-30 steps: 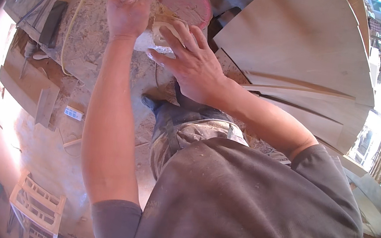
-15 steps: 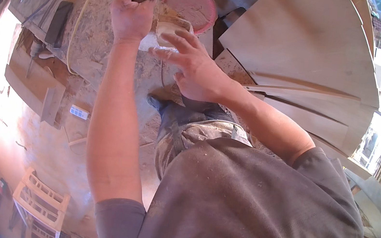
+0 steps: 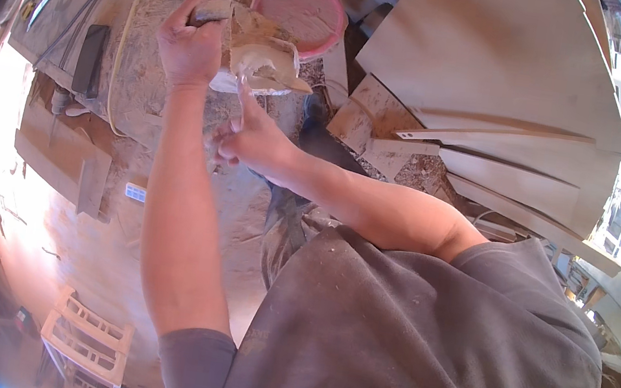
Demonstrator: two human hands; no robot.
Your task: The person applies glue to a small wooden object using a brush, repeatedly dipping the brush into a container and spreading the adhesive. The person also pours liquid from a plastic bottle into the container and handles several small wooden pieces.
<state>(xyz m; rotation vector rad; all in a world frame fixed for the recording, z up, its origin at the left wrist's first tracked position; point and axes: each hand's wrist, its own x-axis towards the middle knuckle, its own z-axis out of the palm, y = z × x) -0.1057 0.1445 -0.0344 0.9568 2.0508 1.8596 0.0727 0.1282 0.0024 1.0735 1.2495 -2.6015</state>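
Ahead of me, my left hand point(image 3: 192, 46) is closed round a dusty grey-brown block point(image 3: 213, 12). Just right of it is a tan, rough-edged piece point(image 3: 253, 26) bearing a pale, paste-like lump point(image 3: 265, 65); whether block and piece are joined, I cannot tell. My right hand point(image 3: 251, 138) is below that lump. Its index finger points up and appears to touch the lump's near edge, while the other fingers bend loosely with nothing visible in them. Behind the tan piece sits a round pink-rimmed basin point(image 3: 300, 14) with a dusty inside.
The dusty workbench point(image 3: 146, 36) carries a dark flat bar point(image 3: 90, 60), a yellow hose point(image 3: 127, 41) and dark cables. A drill point(image 3: 60, 102) is at its near left edge. Large wooden panels point(image 3: 495, 69) lean at the right. A wooden stool point(image 3: 88, 333) stands lower left.
My right hand has moved left and nearer me, its spread fingers drawn in except the pointing index. My left hand, still holding the block, appears slightly lower and further left, as the whole view shifts.
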